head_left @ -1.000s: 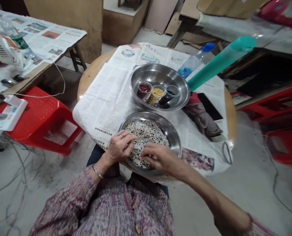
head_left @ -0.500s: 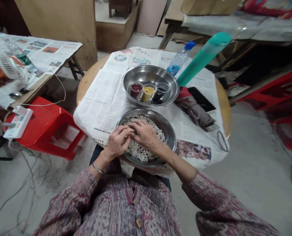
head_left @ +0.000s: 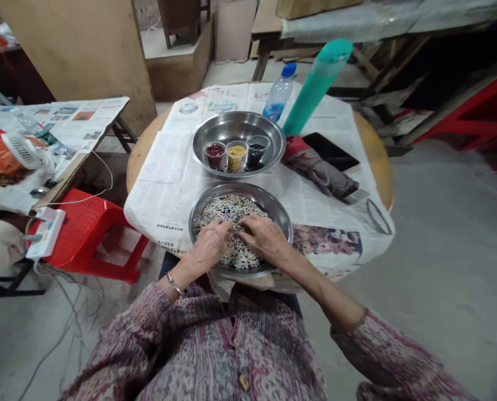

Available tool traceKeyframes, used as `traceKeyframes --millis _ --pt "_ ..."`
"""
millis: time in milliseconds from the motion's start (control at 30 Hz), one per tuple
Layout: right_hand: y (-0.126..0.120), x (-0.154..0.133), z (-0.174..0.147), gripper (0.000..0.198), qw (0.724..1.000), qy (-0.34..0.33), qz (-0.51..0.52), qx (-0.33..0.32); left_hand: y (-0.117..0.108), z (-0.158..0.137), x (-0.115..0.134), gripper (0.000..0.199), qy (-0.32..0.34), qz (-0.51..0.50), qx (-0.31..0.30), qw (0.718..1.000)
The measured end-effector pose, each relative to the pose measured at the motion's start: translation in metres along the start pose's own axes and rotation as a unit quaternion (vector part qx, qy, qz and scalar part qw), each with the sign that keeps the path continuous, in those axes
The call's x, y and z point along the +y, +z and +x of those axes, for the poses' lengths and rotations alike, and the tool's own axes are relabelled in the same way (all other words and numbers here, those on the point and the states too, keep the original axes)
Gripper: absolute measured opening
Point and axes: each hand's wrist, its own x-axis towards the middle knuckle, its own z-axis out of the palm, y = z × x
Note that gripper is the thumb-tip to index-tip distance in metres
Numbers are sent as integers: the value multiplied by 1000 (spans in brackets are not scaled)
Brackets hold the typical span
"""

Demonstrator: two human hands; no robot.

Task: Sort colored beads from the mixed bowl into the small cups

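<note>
A steel bowl (head_left: pixel 282 218) of mixed grains (head_left: pixel 227 207), mostly white with dark, yellow and red bits, stands at the near edge of the round table. Into it from the left reaches my left hand (head_left: pixel 212 240), fingers curled together over the grains; anything between the fingertips is too small to make out. My right hand (head_left: pixel 267 238) lies over the right part of the grains, its thumb and forefinger apart at the tips. Behind stands a second steel bowl (head_left: pixel 238 123) with three clear cups: red beans (head_left: pixel 215 155), yellow grains (head_left: pixel 235 156) and black beans (head_left: pixel 257 151).
On the newspaper-covered table (head_left: pixel 160 184) are a blue-capped bottle (head_left: pixel 278 92), a green tube-shaped object (head_left: pixel 317 86), a folded umbrella (head_left: pixel 321 171) and a dark flat object (head_left: pixel 330 150). A red stool (head_left: pixel 89 234) with a power strip (head_left: pixel 48 234) stands at left.
My hands have moved apart; they were touching over the grains, and a gap now shows between them. The camera view has shifted, moving the table's things left in the picture.
</note>
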Motion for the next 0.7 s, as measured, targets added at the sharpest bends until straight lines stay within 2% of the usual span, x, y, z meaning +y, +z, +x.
traceKeyframes --millis 67,167,267,367,433,567,700 --pt "3 -2 -2 20 999 2 41 -7 1 1 9 28 24 -25 5 999" --pt "1 -3 -7 29 996 9 69 55 -1 8 16 34 59 -24 2 998" --pt "-4 -5 -17 37 992 27 33 118 -5 19 12 63 56 50 -29 997" --pt "-4 -10 -30 34 991 50 3 125 -6 33 0 90 14 107 -43 993" --pt "-1 -13 -38 31 990 53 11 130 -4 42 -7 82 13 108 -56 992" --pt "9 -15 -44 33 979 63 48 190 -1 53 -10 23 70 61 -107 990" --pt "20 -11 -44 34 953 63 87 282 -15 42 2 17 84 41 -157 983"
